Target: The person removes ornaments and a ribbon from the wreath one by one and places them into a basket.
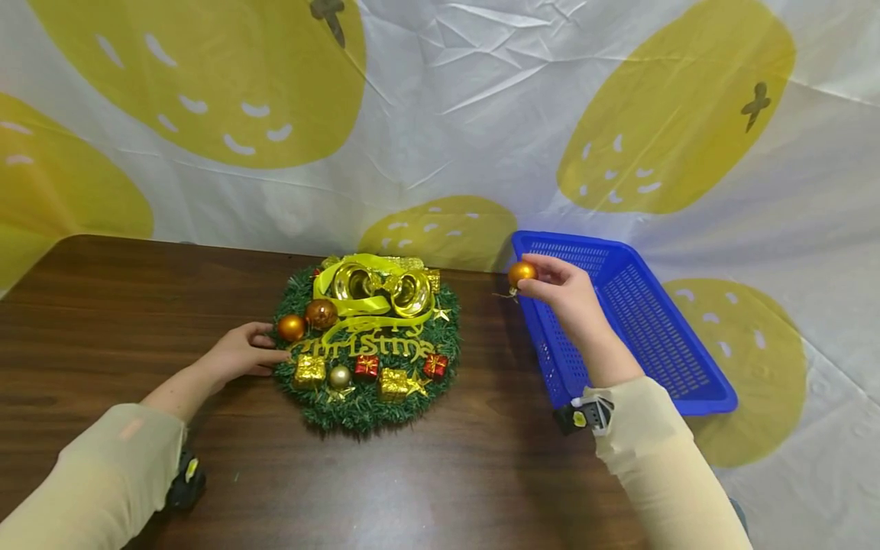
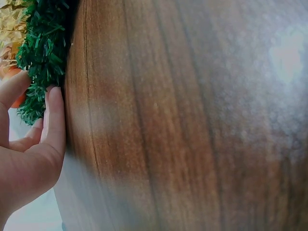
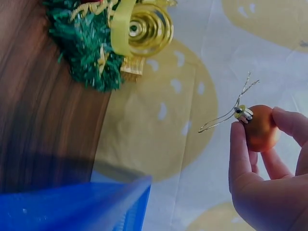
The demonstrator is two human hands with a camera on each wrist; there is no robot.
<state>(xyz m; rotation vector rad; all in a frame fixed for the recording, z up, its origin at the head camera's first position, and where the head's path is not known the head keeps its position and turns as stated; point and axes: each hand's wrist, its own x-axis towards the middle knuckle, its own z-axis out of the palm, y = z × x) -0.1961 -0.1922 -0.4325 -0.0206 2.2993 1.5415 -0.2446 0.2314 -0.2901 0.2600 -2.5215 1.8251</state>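
Note:
A green Christmas wreath point(image 1: 357, 416) lies on the table, carrying gold bells point(image 1: 354, 283), a yellow-green ribbon, small gift boxes, stars and gold lettering. Two orange-brown baubles, one of them a shiny orange bauble point(image 1: 292, 327), sit at its left side. My left hand point(image 1: 241, 353) is at the wreath's left edge, thumb and fingertips at the green tinsel point(image 2: 45, 48). Between thumb and fingers my right hand point(image 1: 565, 294) pinches an orange bauble point(image 3: 262, 129), held up over the basket's left rim. A thin gold string loop point(image 3: 216, 122) hangs from the bauble's cap.
A blue plastic basket point(image 1: 642, 260) stands at the table's right side, beneath the right forearm. Behind the dark wooden table point(image 1: 124, 305) hangs a white cloth point(image 1: 440, 114) with large yellow fruit prints. A wrist camera point(image 1: 186, 481) is strapped to the left wrist.

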